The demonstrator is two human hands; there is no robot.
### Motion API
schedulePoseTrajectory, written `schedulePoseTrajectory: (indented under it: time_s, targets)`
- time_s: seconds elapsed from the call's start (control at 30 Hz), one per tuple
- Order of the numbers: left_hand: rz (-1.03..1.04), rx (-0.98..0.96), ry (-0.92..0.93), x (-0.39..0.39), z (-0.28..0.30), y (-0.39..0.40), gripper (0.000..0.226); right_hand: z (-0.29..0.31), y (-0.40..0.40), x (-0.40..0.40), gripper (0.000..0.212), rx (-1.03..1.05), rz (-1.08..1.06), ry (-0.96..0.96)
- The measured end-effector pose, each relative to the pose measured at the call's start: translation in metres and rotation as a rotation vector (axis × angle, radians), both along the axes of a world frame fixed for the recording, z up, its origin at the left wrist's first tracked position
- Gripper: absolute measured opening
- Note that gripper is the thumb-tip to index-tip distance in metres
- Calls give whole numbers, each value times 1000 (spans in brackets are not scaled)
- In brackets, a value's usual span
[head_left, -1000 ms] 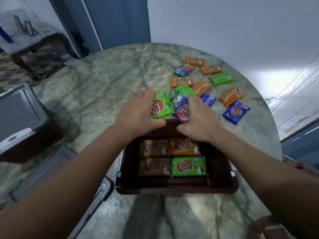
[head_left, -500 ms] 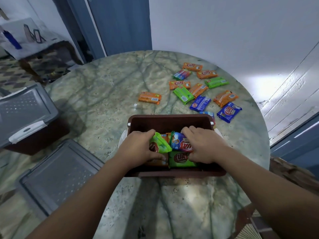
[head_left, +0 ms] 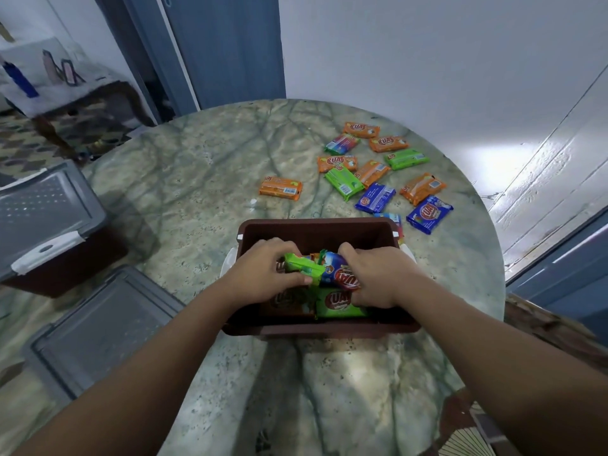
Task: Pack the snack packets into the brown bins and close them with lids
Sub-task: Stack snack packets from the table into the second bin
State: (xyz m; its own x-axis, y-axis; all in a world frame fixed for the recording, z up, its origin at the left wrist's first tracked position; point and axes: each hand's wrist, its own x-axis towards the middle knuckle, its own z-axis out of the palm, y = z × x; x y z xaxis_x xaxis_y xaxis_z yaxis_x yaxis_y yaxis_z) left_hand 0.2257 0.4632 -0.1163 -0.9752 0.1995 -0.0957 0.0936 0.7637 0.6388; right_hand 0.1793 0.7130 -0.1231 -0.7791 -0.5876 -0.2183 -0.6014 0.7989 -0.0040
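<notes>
Nearest us, a grey lid (head_left: 98, 330) lies flat on the marble table (head_left: 197, 192), left of the open brown bin (head_left: 316, 228). Inside the bin, our left hand (head_left: 263, 278) curls its fingers round a green packet (head_left: 301, 266) and our right hand (head_left: 378, 278) grips a blue packet (head_left: 335, 273), both above packets already lying flat. Beyond the bin, loose packets (head_left: 375, 197) are scattered, and a lidded bin (head_left: 42, 225) stands far left.

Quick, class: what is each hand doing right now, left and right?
Left hand: holds a green packet inside the bin.
Right hand: holds a blue packet inside the bin.
</notes>
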Motion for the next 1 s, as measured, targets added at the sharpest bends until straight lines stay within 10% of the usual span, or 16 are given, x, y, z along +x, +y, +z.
schedulePoseTrajectory:
  time_s: [0.53, 0.67, 0.8, 0.9, 1.0]
  targets:
    - [411, 83, -277, 12, 3, 9, 26, -3, -2, -6, 87, 58, -13, -4]
    - [324, -258, -213, 12, 1, 17, 33, -3, -1, -6, 90, 57, -12, -21]
    - [93, -841, -161, 21, 2, 38, 105, -3, -1, -6, 93, 59, -11, -34]
    - [-86, -1108, -41, 14, 10, 45, 83, -3, -1, -6, 95, 62, -6, -23]
    - [-273, -970, -62, 3, -1, 27, 64, -4, -1, -6, 90, 56, -5, -21]
